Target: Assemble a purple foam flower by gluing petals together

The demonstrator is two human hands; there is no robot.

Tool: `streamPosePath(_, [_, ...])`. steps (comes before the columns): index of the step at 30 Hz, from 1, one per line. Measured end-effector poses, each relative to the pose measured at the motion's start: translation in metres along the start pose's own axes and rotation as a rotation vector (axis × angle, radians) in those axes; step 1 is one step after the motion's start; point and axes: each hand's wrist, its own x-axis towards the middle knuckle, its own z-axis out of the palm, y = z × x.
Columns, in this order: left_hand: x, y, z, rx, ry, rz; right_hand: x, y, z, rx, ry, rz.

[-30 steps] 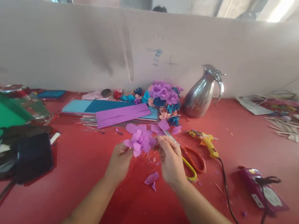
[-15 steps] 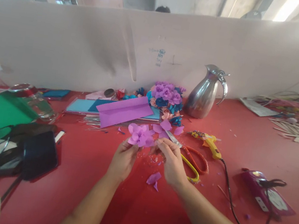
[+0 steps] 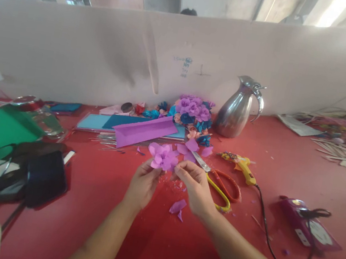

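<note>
A purple paper flower [image 3: 162, 156] with layered petals is held up over the red table. My left hand [image 3: 145, 182] is closed on its underside, from the left. The fingertips of my right hand [image 3: 196, 185] pinch the edge of a petal on the flower's right side. Loose purple petals [image 3: 191, 146] lie just beyond, beside scissors [image 3: 221, 189] with red and yellow handles. Below the hands rests a purple paper scrap [image 3: 177, 207].
A yellow glue gun [image 3: 245, 169] with a black cord lies right, near a purple power box [image 3: 309, 225]. Behind are a folded purple paper sheet [image 3: 146, 132], finished paper flowers [image 3: 194, 109] and a steel jug [image 3: 235, 108]. A dark phone [image 3: 45, 179] lies left.
My right hand has moved slightly left, its fingertips now at the flower's right petal. The flower has turned a little; my left hand keeps its hold.
</note>
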Motion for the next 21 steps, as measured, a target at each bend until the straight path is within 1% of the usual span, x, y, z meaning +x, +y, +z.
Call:
streamPosePath(3, [0.0008, -0.0022, -0.0027, 0.017, -0.026, 0.019, -0.0011, -0.0004, 0.0006, -0.003, -0.006, 0.002])
streamPosePath(6, [0.0015, -0.0048, -0.0053, 0.054, -0.025, 0.026, -0.0019, -0.0008, 0.0012, 0.003, -0.010, -0.004])
streamPosePath(11, [0.0008, -0.0045, -0.0039, 0.064, -0.046, 0.029, -0.0027, 0.0008, -0.0002, 0.010, -0.012, -0.017])
streamPosePath(14, [-0.0003, -0.0023, -0.0015, 0.051, -0.006, 0.023, -0.0019, 0.0034, -0.0030, 0.006, 0.003, -0.029])
streamPosePath(17, [-0.0006, -0.0013, -0.0010, 0.042, 0.028, 0.003, -0.0001, 0.0041, -0.0049, -0.013, 0.055, -0.027])
streamPosePath(21, [0.0004, -0.0030, -0.0034, 0.043, -0.032, -0.023, 0.0013, 0.0000, -0.0024, -0.078, 0.070, -0.011])
